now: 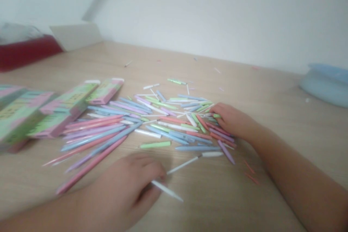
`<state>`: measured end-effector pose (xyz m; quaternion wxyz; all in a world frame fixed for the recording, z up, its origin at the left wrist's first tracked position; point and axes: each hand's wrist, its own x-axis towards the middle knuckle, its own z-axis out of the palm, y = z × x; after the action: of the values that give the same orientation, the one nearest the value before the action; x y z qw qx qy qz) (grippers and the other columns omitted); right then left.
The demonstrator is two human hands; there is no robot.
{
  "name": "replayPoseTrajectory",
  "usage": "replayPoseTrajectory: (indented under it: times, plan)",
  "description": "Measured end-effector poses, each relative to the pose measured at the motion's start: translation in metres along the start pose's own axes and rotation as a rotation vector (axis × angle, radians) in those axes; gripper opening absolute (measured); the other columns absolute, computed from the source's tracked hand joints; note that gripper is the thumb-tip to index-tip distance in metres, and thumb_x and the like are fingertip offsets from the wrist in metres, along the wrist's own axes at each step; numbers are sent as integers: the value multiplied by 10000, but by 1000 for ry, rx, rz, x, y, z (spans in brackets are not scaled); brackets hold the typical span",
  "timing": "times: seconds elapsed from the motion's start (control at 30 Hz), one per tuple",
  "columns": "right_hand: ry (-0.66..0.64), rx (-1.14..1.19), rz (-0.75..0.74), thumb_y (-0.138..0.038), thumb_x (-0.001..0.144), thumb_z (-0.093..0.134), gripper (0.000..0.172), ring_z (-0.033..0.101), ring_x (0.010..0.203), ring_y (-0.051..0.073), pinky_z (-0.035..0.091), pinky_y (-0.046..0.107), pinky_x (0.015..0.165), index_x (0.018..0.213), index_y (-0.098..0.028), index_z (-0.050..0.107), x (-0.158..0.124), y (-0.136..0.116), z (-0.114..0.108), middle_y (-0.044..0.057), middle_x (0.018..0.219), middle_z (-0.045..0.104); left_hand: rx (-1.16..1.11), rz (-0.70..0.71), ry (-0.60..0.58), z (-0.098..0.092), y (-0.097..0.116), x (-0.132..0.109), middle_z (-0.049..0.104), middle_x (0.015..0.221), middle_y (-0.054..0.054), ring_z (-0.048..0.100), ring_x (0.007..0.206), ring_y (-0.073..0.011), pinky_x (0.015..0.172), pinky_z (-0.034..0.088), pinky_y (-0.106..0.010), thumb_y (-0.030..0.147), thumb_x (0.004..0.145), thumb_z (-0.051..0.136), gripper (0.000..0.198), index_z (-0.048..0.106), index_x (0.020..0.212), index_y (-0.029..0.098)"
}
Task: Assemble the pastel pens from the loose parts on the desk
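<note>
My left hand (136, 185) is closed in the foreground, with a thin white pen refill (167, 190) sticking out from its curled fingers. Just beyond those fingertips lies a second white refill (183, 165), joined to a white pen piece (212, 154). At the right end of a loose pile of pastel pen parts (176, 127), my right hand (231, 119) has its fingers bent down around a small green pen part (216, 115). Blur makes its exact grip hard to see. Longer pink, blue and purple pen barrels (92, 134) fan out left of the pile.
Several pastel printed boxes (70, 98) lie at the left. Behind them are a red container (29, 52) and a pale cardboard flap (77, 36). A light-blue round object (326, 83) sits at the far right, and small coloured scraps (251, 172) dot the wooden table (244, 210).
</note>
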<state>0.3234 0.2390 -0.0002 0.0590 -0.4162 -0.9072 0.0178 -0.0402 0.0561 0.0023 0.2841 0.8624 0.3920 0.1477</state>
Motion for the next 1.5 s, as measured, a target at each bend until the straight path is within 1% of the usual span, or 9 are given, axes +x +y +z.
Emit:
replayPoseTrajectory:
  times: [0.13,0.23,0.37,0.47,0.83,1.03,1.27,1.4,1.5]
  plan:
    - [38,49,-31,-45,915,504,421,613,1278,305,473,480,1130,1282,-147,685,4,-18,-1,162,1331,686,-3,12,13,-1,-2,-1,696,951,18,662,908,-179,834,485,-306,174,980,540,119,623,976,259]
    - [53,75,-88,-83,961,503,412,555,1362,293,420,481,1192,1311,-198,687,5,-48,-8,132,1426,633,-4,6,4,0,-3,-1,692,938,14,658,896,-180,826,483,-308,178,983,540,116,624,965,256]
    - [-61,60,-83,-95,983,513,336,652,1108,279,531,449,1005,1228,-201,717,1,-100,-16,129,1225,655,-5,-4,9,0,-2,-1,700,964,15,663,922,-184,848,485,-313,169,975,546,128,630,994,264]
    - [-150,39,-120,-142,994,566,302,647,1108,298,534,447,960,1254,-199,709,-3,-125,-17,131,1205,645,3,-23,-3,1,-1,0,694,966,8,659,934,-195,845,485,-320,171,961,561,119,632,988,262]
    - [-76,-92,-61,-176,1043,546,198,657,1050,268,503,378,925,1173,-163,696,2,-104,-11,123,1168,663,14,-15,0,-1,1,2,687,941,8,652,915,-194,835,480,-321,179,970,553,104,623,965,256]
    - [-65,-94,-92,-202,1036,566,155,660,1062,276,496,404,949,1092,-212,710,-2,-122,-8,98,1158,678,-10,-1,13,-1,1,-1,688,933,16,657,910,-177,845,475,-305,170,971,564,105,626,961,253]
    - [-171,106,-77,-261,1067,557,259,663,1143,277,463,445,1048,1265,-254,724,-1,-143,-8,87,1219,710,3,10,17,-2,1,0,696,938,8,663,907,-189,841,478,-317,169,969,556,117,634,981,255]
    - [-160,108,-81,-203,1034,571,185,655,1126,278,435,448,1062,1134,-218,726,-1,-138,-9,88,1188,719,33,10,20,-2,2,1,693,923,-3,665,905,-202,832,490,-327,171,954,565,108,632,976,253]
    - [-158,65,9,-137,961,594,126,659,1067,291,433,446,1018,1015,-211,680,-3,-132,-16,88,1108,733,27,15,27,-2,2,1,697,911,3,672,895,-196,813,499,-318,162,952,565,118,630,970,259]
